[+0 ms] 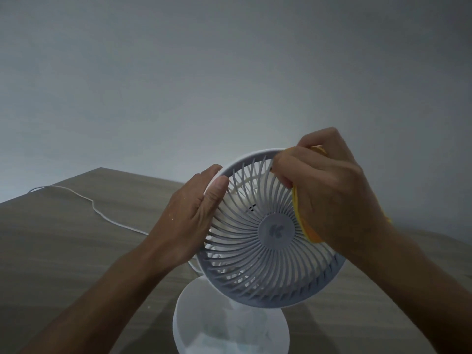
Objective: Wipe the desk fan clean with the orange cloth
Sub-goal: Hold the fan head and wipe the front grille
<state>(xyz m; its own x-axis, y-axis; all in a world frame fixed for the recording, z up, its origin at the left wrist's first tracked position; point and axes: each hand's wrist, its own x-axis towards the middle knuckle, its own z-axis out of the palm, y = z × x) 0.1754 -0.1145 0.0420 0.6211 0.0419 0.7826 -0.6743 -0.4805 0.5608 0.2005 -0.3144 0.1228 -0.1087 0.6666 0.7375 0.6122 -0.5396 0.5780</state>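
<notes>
Fan: white desk fan (265, 226) stands on its round base (219, 325) at the near middle of the table (63, 238), head tilted up toward the camera.
Left hand: left hand (189, 221) holds the left rim of the grille, thumb laid on the front ribs, fingers wrapped behind.
Right hand: right hand (329, 190) grips the orange cloth (304, 226), bunched and pressed on the upper right of the grille.
Progress: wiping under way, judged mid-task; upper right grille being covered. Centre hub, lower ribs, rim, base and back show no contact now; cleanliness cannot be judged in this dim light.
Edges: table's far edge runs close behind the fan; plain wall beyond.
Room: open table surface left and right; white cable (97, 210) trails far left, well apart from the right hand.
</notes>
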